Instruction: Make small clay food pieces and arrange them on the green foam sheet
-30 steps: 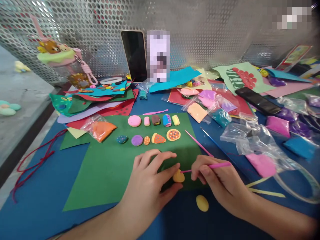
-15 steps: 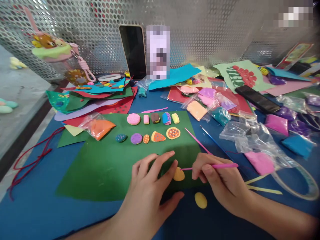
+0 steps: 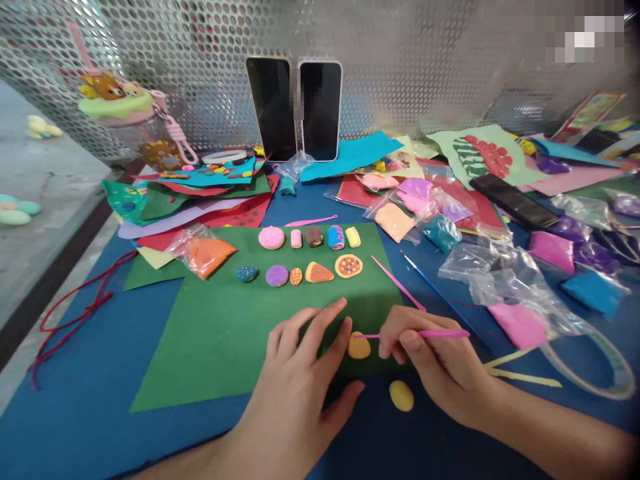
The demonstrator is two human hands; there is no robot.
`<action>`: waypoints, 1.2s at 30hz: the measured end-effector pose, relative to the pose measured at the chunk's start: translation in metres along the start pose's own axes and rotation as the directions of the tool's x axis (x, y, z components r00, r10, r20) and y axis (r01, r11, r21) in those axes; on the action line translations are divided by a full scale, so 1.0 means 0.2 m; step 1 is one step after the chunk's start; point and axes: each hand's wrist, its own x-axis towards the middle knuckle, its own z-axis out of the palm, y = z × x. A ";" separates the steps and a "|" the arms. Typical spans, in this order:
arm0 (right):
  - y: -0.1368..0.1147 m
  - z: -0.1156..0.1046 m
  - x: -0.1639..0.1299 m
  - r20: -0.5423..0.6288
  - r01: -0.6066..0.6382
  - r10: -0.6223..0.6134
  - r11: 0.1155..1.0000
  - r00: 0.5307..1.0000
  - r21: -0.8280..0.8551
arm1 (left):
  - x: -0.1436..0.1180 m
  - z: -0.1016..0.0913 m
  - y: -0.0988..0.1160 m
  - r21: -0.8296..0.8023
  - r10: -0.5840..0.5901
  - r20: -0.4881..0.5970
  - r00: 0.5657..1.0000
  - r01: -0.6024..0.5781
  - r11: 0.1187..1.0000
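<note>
Two hands are working a yellow clay piece (image 3: 359,345) on the green paper sheet (image 3: 215,340). The right hand (image 3: 430,360) is pinching a pink tool (image 3: 420,334), its tip touching the piece; the left hand (image 3: 300,373) is resting open-fingered just beside it.

perforated metal wall (image 3: 430,60) behind blue tabletop (image 3: 90,400).

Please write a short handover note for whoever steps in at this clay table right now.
Left hand: open, fingers spread on the green paper sheet, index fingertip beside the yellow clay piece.
Right hand: shut on the pink tool, its tip at that piece.
A second yellow clay piece lies on the blue mat nearer the body.
Done: ten decorated clay pieces in two rows on the sheet.
Left: both yellow pieces look plain.
</note>
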 end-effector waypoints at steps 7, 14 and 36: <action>0.00 0.01 0.00 0.040 0.003 -0.004 1.000 0.999 0.006 | -0.01 -0.01 0.01 0.041 0.043 0.033 0.999 -0.045 0.998; 0.00 0.00 -0.01 0.059 0.013 -0.014 1.000 0.998 0.020 | -0.01 0.00 0.01 0.034 0.021 0.049 0.999 -0.023 0.999; 0.00 -0.07 0.06 0.031 0.022 -0.016 0.983 0.999 -0.184 | 0.00 -0.01 0.01 0.143 0.100 0.041 0.994 -0.105 0.984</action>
